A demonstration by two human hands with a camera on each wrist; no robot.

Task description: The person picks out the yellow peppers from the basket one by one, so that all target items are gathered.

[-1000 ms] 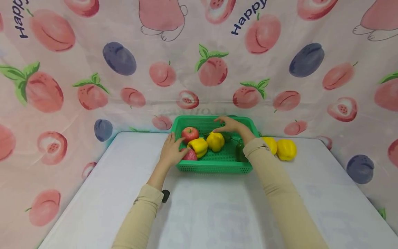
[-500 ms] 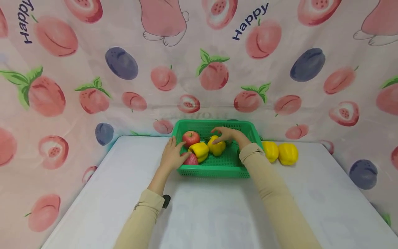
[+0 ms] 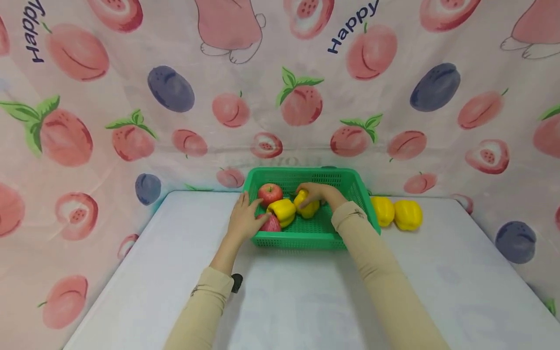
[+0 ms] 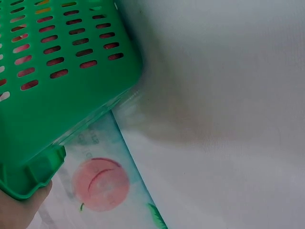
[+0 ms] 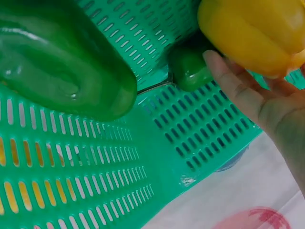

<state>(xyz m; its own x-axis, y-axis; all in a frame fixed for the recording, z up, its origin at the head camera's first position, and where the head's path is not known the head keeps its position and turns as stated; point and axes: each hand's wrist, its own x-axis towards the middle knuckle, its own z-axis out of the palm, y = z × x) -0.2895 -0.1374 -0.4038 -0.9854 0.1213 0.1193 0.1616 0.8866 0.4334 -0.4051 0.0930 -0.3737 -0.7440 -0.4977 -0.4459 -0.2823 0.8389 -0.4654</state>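
My right hand reaches into a green plastic basket and grips a yellow bell pepper, thumb on the near side. In the right wrist view, the fingertips lie against that pepper. My left hand holds the basket's left rim, fingers outside and thumb over the edge. The left wrist view has only part of this hand under the rim. Another yellow bell pepper, a red apple and a streaked pink-red round thing lie at the basket's left; the thumb partly covers the last.
A large glossy green vegetable and a smaller dark green one with a stem lie in the basket's right part. Two yellow bell peppers stand right of the basket on the white table. A fruit-print cloth hangs behind.
My right hand has come down from above the yellow bell pepper and its fingers have closed around it. The left hand stays at the basket's rim. The head view has shifted slightly.
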